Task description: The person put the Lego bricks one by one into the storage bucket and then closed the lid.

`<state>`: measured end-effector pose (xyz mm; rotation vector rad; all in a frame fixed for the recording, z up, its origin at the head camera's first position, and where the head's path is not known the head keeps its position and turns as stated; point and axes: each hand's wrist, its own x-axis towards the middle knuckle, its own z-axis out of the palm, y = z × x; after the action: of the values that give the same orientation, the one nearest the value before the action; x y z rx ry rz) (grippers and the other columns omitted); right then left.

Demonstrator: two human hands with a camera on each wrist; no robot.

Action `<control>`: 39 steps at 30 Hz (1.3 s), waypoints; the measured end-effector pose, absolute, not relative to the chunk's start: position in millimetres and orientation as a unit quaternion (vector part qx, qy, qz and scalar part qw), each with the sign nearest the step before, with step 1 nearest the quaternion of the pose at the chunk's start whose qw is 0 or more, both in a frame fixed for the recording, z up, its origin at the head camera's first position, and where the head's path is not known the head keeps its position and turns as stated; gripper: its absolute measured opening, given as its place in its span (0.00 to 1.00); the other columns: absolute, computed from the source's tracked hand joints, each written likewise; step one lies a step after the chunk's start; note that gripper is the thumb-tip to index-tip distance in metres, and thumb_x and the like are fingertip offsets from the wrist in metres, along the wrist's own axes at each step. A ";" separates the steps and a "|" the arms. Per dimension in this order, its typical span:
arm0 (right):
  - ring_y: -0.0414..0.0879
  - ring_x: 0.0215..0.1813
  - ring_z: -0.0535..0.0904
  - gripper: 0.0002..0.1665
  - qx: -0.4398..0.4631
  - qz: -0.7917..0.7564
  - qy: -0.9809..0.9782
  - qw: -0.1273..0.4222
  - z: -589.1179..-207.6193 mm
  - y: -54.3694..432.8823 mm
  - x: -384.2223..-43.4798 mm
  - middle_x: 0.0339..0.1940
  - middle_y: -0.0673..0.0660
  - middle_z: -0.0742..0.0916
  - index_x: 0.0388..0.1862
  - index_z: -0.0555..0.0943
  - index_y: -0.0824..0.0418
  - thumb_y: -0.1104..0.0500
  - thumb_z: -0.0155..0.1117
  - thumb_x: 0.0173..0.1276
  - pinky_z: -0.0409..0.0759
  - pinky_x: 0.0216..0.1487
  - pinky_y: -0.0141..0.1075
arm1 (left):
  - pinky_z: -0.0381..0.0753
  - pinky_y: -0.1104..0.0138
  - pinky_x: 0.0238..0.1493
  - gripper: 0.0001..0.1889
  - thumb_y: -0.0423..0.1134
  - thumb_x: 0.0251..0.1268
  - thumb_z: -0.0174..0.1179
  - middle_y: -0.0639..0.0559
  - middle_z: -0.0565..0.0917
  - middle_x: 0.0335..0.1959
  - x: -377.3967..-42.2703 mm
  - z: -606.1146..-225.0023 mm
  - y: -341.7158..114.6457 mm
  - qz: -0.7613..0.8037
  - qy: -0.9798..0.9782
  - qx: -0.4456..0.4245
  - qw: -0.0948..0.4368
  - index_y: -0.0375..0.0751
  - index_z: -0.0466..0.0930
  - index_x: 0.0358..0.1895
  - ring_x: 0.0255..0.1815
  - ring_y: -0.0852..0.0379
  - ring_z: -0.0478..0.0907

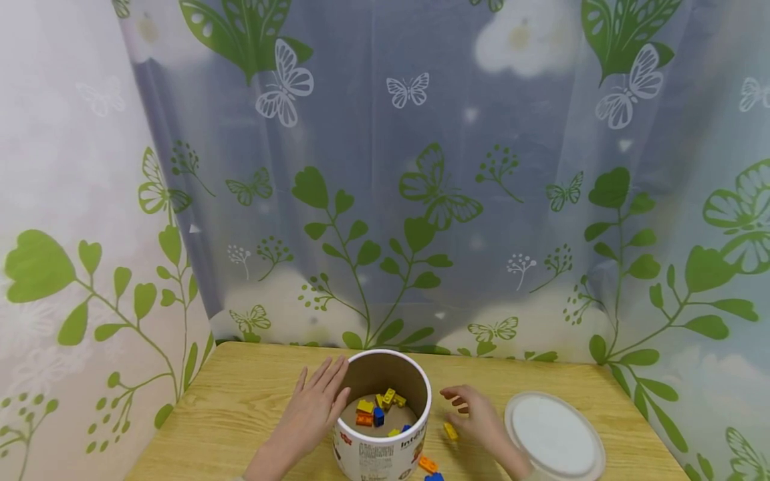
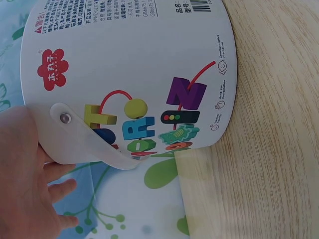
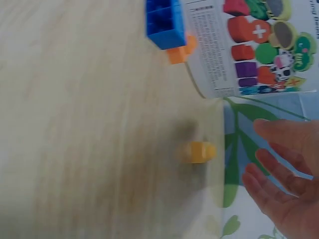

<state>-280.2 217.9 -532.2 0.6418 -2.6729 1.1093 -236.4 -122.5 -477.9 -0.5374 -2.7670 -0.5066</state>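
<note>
A white printed bucket [image 1: 379,454] stands upright on the table, holding several toy bricks: yellow [image 1: 365,406], orange [image 1: 363,419] and blue [image 1: 378,417]. My left hand [image 1: 314,405] lies against the bucket's left rim, its fingers straight. To the bucket's right, my right hand [image 1: 475,419] hovers with loosely bent fingers and nothing in them. Just below that hand is a loose yellow brick [image 1: 450,431], also visible in the right wrist view [image 3: 201,152]. An orange brick [image 1: 428,463] and a blue brick [image 3: 165,25] lie close to the bucket's base.
A round white lid [image 1: 555,435] lies on the wooden table [image 1: 240,381] at the right. The bucket's white handle [image 2: 94,139] hangs down its side. Behind the table hangs a curtain [image 1: 373,234] printed with leaves and butterflies.
</note>
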 end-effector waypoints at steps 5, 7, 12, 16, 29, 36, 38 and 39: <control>0.52 0.38 0.83 0.22 0.226 0.348 -0.908 0.060 -542.3 221.7 -277.8 0.42 0.59 0.85 0.48 0.84 0.67 0.66 0.80 0.54 0.86 0.36 0.36 | 0.48 0.38 0.77 0.29 0.51 0.84 0.42 0.47 0.62 0.79 -237.2 -478.6 -122.8 -0.170 -0.959 -0.185 0.134 0.40 0.61 0.79 0.80 0.44 0.57; 0.46 0.34 0.81 0.23 0.225 0.332 -0.914 0.051 -546.0 223.2 -277.1 0.40 0.56 0.83 0.47 0.84 0.66 0.64 0.82 0.53 0.82 0.33 0.33 | 0.48 0.38 0.77 0.30 0.52 0.84 0.41 0.47 0.62 0.79 -237.2 -478.5 -122.8 -0.168 -0.959 -0.185 0.134 0.40 0.60 0.79 0.80 0.44 0.57; 0.36 0.31 0.74 0.22 0.227 0.316 -0.920 0.047 -553.8 225.2 -277.0 0.34 0.52 0.80 0.44 0.85 0.64 0.63 0.83 0.49 0.74 0.30 0.31 | 0.49 0.38 0.77 0.29 0.51 0.84 0.42 0.46 0.63 0.79 -235.9 -477.3 -122.5 -0.171 -0.958 -0.185 0.135 0.40 0.61 0.79 0.80 0.44 0.58; 0.35 0.30 0.72 0.19 0.230 0.322 -0.918 0.042 -555.1 224.5 -277.3 0.33 0.51 0.80 0.40 0.85 0.63 0.64 0.82 0.49 0.73 0.30 0.31 | 0.49 0.37 0.77 0.29 0.52 0.84 0.41 0.46 0.63 0.79 -235.8 -477.4 -122.7 -0.170 -0.958 -0.186 0.137 0.40 0.61 0.79 0.80 0.44 0.58; 0.35 0.29 0.71 0.13 0.247 0.302 -0.920 0.031 -552.6 225.3 -275.9 0.30 0.49 0.78 0.32 0.87 0.60 0.72 0.75 0.49 0.72 0.29 0.31 | 0.50 0.37 0.77 0.28 0.49 0.83 0.45 0.46 0.64 0.79 -236.3 -477.7 -122.2 -0.171 -0.958 -0.184 0.140 0.40 0.62 0.78 0.80 0.44 0.58; 0.36 0.29 0.74 0.12 0.233 0.320 -0.917 0.049 -532.6 226.9 -273.0 0.30 0.50 0.81 0.34 0.88 0.63 0.75 0.72 0.51 0.74 0.29 0.29 | 0.49 0.37 0.77 0.29 0.51 0.84 0.43 0.46 0.64 0.79 -236.1 -477.0 -122.4 -0.172 -0.958 -0.185 0.135 0.40 0.62 0.78 0.80 0.44 0.57; 0.39 0.30 0.76 0.12 0.229 0.324 -0.917 0.049 -522.3 227.7 -272.3 0.32 0.52 0.82 0.36 0.88 0.64 0.75 0.73 0.54 0.76 0.30 0.30 | 0.49 0.37 0.77 0.29 0.52 0.84 0.41 0.46 0.63 0.79 -236.3 -476.9 -122.5 -0.172 -0.958 -0.184 0.134 0.40 0.62 0.79 0.80 0.44 0.57; 0.40 0.31 0.77 0.12 0.225 0.326 -0.917 0.046 -517.1 228.1 -271.6 0.34 0.52 0.83 0.37 0.88 0.64 0.74 0.73 0.55 0.77 0.31 0.30 | 0.49 0.37 0.77 0.29 0.52 0.84 0.41 0.46 0.63 0.79 -236.3 -476.8 -122.5 -0.172 -0.959 -0.184 0.134 0.40 0.62 0.79 0.80 0.44 0.57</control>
<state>-271.6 228.1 -517.1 0.6867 -2.7993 0.9961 -236.3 -122.5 -476.8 -0.5331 -2.7797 -0.4974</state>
